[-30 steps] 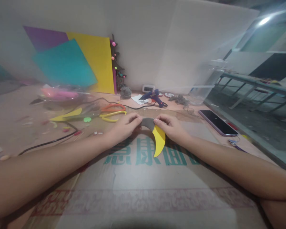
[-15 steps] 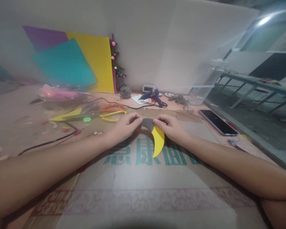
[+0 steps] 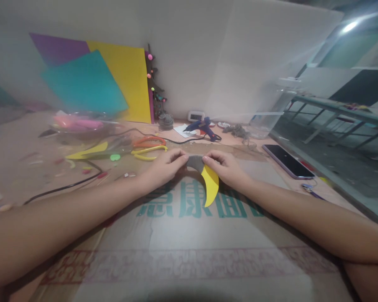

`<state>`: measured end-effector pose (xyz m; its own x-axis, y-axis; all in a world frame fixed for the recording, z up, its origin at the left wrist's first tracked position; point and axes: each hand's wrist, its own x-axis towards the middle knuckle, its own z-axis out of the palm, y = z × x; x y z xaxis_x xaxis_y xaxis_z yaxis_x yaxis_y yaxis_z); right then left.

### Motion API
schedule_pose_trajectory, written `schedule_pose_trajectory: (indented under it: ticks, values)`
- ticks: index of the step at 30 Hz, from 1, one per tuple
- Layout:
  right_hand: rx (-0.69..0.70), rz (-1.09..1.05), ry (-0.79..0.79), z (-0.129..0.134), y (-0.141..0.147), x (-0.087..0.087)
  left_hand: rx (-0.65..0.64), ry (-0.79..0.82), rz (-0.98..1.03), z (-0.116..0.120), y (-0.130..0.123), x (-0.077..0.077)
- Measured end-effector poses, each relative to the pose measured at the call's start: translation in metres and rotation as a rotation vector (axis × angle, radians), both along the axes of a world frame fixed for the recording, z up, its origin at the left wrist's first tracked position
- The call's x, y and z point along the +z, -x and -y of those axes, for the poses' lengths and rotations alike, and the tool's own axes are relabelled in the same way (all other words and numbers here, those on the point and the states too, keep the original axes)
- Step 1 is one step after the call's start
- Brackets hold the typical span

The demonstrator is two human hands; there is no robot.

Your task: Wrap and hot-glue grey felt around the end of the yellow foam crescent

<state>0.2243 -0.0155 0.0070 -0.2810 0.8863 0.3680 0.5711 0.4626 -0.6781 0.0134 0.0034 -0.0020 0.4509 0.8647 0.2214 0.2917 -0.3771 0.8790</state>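
A curved grey piece spans the gap between my two hands above the printed board. My left hand pinches its left end between thumb and fingers. At its right end, my right hand is closed in a pinch where the grey meets a yellow crescent. The crescent hangs down from there, its pointed tip toward me. Whether grey and yellow are joined is hidden by my right fingers.
Scissors with orange and yellow handles lie left of my hands. Behind are a blue glue gun and a small white clock. A phone lies right, coloured sheets stand back left.
The yellow crescent's lower tip has swung slightly to the right. Both hands keep their places and their grips.
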Motion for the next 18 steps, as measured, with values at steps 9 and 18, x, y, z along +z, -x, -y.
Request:
schedule_pose_trajectory:
  ticks: [9, 18]
  values:
    - [0.005, -0.028, 0.009, 0.0003, -0.0004, -0.0004, -0.037, 0.003, 0.012, -0.0027, 0.0005, -0.001]
    - [-0.066, -0.209, 0.097, -0.0026, -0.0012, -0.0006, 0.005, 0.12, 0.082, 0.0, -0.0002, 0.0035]
